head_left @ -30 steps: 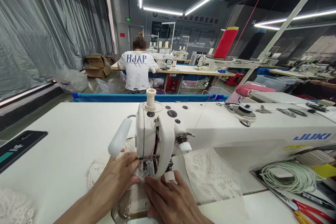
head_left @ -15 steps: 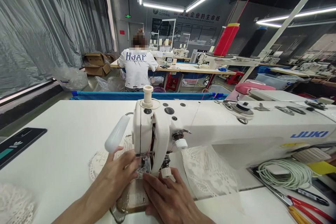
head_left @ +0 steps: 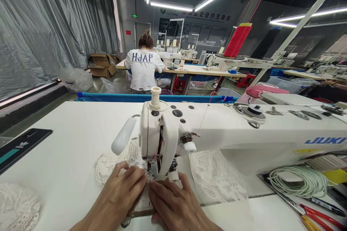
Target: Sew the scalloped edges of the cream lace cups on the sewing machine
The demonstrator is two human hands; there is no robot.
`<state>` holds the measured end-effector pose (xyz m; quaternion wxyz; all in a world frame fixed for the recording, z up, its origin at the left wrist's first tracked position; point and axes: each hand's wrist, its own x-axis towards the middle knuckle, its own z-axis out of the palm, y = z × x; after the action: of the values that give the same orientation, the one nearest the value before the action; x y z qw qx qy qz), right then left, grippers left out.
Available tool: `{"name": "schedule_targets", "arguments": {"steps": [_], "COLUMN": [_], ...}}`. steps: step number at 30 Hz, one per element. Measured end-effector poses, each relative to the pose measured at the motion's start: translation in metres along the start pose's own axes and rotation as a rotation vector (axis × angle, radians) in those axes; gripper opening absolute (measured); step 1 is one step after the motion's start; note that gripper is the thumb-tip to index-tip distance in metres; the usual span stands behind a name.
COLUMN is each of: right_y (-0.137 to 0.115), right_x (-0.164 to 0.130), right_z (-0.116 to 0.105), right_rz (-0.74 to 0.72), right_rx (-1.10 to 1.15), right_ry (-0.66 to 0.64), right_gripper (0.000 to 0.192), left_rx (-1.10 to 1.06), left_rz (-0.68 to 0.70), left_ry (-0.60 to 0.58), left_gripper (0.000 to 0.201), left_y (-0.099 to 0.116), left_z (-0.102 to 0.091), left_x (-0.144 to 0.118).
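Observation:
A white JUKI sewing machine (head_left: 244, 130) stands across the white table (head_left: 67, 140). White lace fabric (head_left: 108, 162) lies under its needle and spreads to the right behind the head. My left hand (head_left: 123, 191) lies flat on the lace just left of the presser foot (head_left: 151, 168). My right hand (head_left: 173, 202) presses the lace down right in front of the foot, fingers touching those of the left hand. A brown piece (head_left: 142, 204) shows between the two hands.
A dark phone (head_left: 18, 146) lies at the table's left edge, more lace (head_left: 16, 207) at bottom left. A coiled white cord (head_left: 298, 182) and red-handled tools (head_left: 322, 213) lie at the right. A red thread cone (head_left: 238, 39) stands behind. A person in a white shirt (head_left: 143, 68) sits at a far table.
Both hands have slid slightly toward me along the lace at the presser foot; the view has shifted a little to the left and up.

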<state>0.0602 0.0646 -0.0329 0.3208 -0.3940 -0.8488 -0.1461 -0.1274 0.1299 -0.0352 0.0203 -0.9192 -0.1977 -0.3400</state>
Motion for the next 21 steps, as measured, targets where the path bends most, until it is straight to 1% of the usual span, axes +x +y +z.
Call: {"name": "schedule_targets", "arguments": {"steps": [4, 8, 10, 14, 17, 21], "right_y": [0.0, 0.001, 0.002, 0.001, 0.001, 0.001], "right_x": [-0.002, -0.005, -0.005, -0.003, -0.003, -0.002], "right_z": [0.001, 0.003, 0.004, 0.004, 0.004, 0.003], "right_rz": [0.006, 0.001, 0.0, -0.006, -0.007, -0.01], "right_rx": [-0.002, -0.01, -0.005, 0.002, 0.006, 0.023], "right_ry": [-0.031, -0.068, -0.06, -0.018, 0.002, 0.006], "right_gripper": [0.027, 0.024, 0.024, 0.024, 0.025, 0.027], "left_rx": [0.034, 0.061, 0.056, 0.052, 0.057, 0.11], "left_rz": [0.02, 0.008, -0.004, -0.011, -0.029, -0.01], "left_ry": [0.027, -0.004, -0.025, -0.028, -0.028, -0.057], "left_gripper": [0.029, 0.03, 0.031, 0.033, 0.029, 0.028], "left_y": [0.001, 0.001, 0.001, 0.0, -0.001, 0.002], "left_z": [0.003, 0.003, 0.003, 0.008, 0.012, 0.009], "left_x": [-0.003, -0.006, -0.007, -0.01, -0.013, -0.01]}}
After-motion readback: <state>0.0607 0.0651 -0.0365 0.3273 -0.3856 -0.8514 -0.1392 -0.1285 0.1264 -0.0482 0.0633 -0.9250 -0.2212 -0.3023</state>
